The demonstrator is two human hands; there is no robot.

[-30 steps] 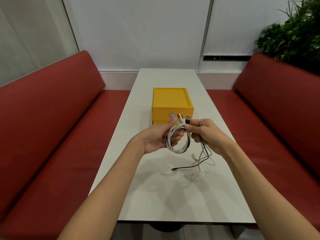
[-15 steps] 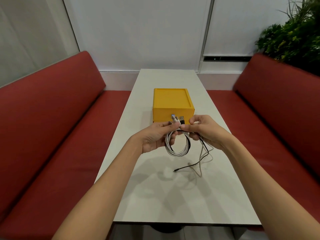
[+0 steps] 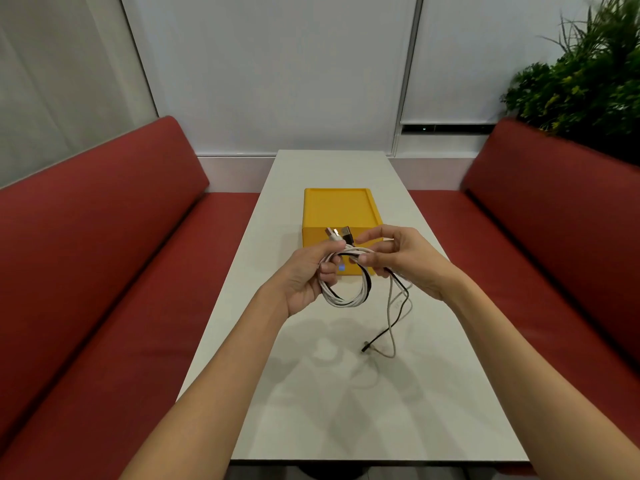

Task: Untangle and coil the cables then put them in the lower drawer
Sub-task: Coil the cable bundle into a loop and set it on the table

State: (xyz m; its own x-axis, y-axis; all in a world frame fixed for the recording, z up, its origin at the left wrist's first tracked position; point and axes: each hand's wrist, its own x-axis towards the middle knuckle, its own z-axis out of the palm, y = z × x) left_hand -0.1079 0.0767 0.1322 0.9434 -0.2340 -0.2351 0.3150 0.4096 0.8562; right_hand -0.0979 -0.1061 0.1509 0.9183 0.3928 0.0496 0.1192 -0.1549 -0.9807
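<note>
Head view. Holding a half-wound coil of white and black cables [image 3: 346, 301] in the air above the middle of the worktop [image 3: 346, 410], just in front of the yellow drawer box [image 3: 337, 207]. Gripping the coil's left side with the left hand [image 3: 304, 278], USB plugs [image 3: 341, 233] sticking up past the thumb. Pinching the strands at the top with the right hand [image 3: 401, 261]. Loose tails [image 3: 391, 320] hanging down, black tip [image 3: 365, 348] apparently resting on the worktop. Light, limp and springy; probably quick to unwind if released. Best kept pinched where the loops cross, feeding the tails in between sliding fingers, never tugging at the plugs.
</note>
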